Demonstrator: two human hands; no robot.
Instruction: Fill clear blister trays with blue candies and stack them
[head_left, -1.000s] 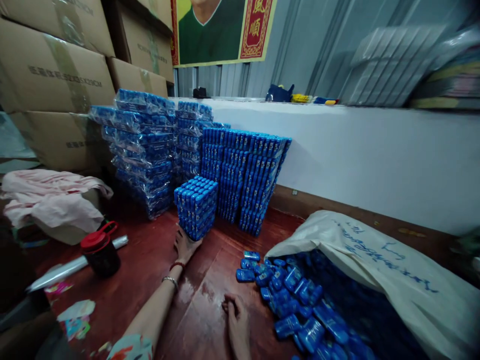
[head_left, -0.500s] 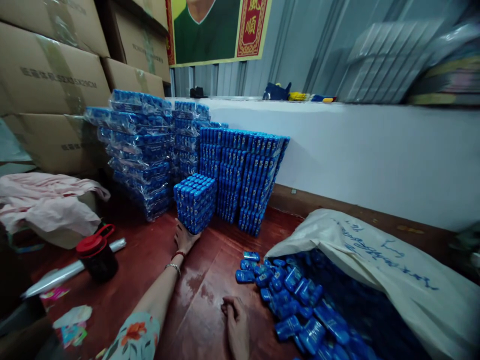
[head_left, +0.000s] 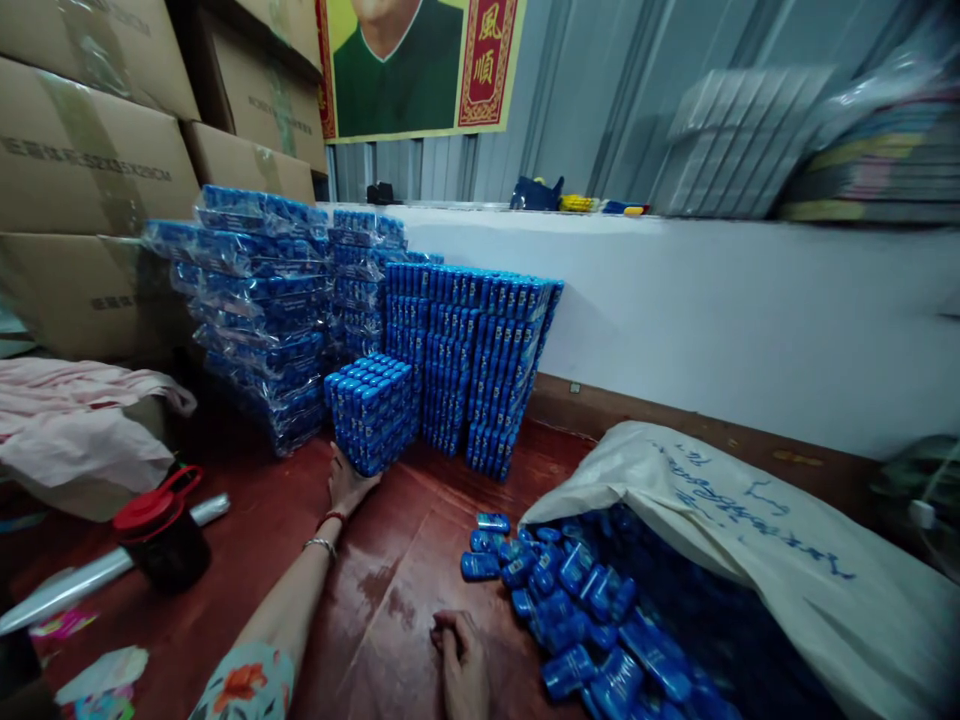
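Observation:
A small block of stacked blue containers (head_left: 371, 415) stands in front of the taller stacks. My left hand (head_left: 351, 485) cups its lower near corner, with fingers along the left side; part of the hand is hidden by the block. Closer to me, my right hand (head_left: 461, 650) rests on the red-brown surface (head_left: 397, 570), its fingers loosely curled in and nothing visible in them. Just right of that hand lies a loose heap of blue containers (head_left: 574, 600), spilling from the mouth of a white sack (head_left: 705, 490) with handwriting on it.
Behind the block rise a tall bare stack (head_left: 480, 350) and plastic-wrapped packs (head_left: 259, 300) of blue containers. Cardboard boxes (head_left: 82, 150) are piled at far left. A red-lidded dark cup (head_left: 161, 535), a clear roll (head_left: 75, 590) and pink cloth (head_left: 82, 410) lie left. A white ledge wall (head_left: 712, 310) runs behind.
The view has turned slightly right, so everything sits a little farther left in it. My left hand stays at the block, and my right hand keeps its curled pose on the surface.

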